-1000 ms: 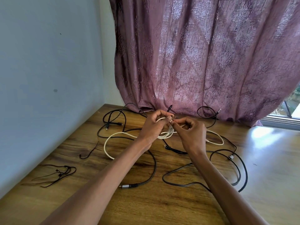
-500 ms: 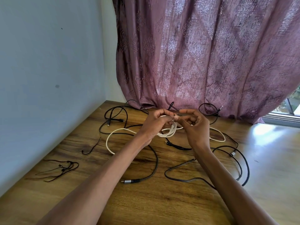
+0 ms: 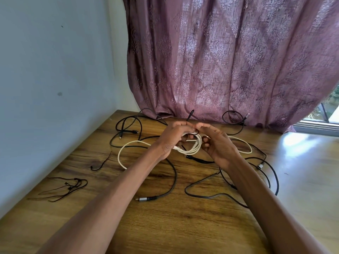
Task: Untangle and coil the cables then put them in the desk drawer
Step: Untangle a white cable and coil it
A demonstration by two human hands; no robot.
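A white cable (image 3: 194, 149) is wound into a small coil held above the wooden desk (image 3: 183, 226). My left hand (image 3: 174, 139) grips the coil's left side, and my right hand (image 3: 216, 142) holds its right side with curled fingers. The white cable's loose lengths trail on the desk to the left and right of my hands. Several black cables (image 3: 172, 182) lie tangled around and under my hands. No drawer is in view.
A thin black earphone cord (image 3: 67, 187) lies at the desk's left edge near the pale wall (image 3: 45, 88). A mauve patterned curtain (image 3: 220, 61) hangs over the desk's far edge. A window (image 3: 328, 114) shows at the right.
The coil in my hands has grown a little wider and hangs lower. My right hand has turned, its fingers now curled round the coil's right side.
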